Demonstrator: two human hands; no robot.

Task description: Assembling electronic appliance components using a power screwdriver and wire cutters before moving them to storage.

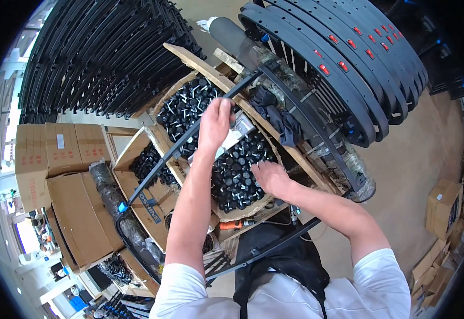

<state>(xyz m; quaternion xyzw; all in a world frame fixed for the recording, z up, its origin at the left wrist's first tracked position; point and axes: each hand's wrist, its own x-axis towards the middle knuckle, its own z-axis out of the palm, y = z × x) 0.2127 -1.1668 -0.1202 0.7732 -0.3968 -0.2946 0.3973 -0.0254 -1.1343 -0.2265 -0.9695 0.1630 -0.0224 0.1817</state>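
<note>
A black metal frame (164, 161) with long straight bars lies across the bench in front of me. My left hand (215, 123) is closed around its far-left bar, fingers curled over it. My right hand (272, 178) rests on the right side of an open box, fingers stretched down among black round-headed bolts (238, 173). Its fingertips are partly hidden, and I see nothing held in them. A second box of similar bolts (181, 103) stands beyond the left hand. A silvery flat piece (236, 134) lies between the two boxes, partly covered by my left hand and forearm.
An orange-handled tool (237, 225) lies near the bench's front edge. Wooden boards (290, 149) edge the bench. Curved dark frames with red tags (343, 66) stand at the far right, stacked black frames (104, 53) at the far left. Cardboard boxes (83, 212) fill the left side.
</note>
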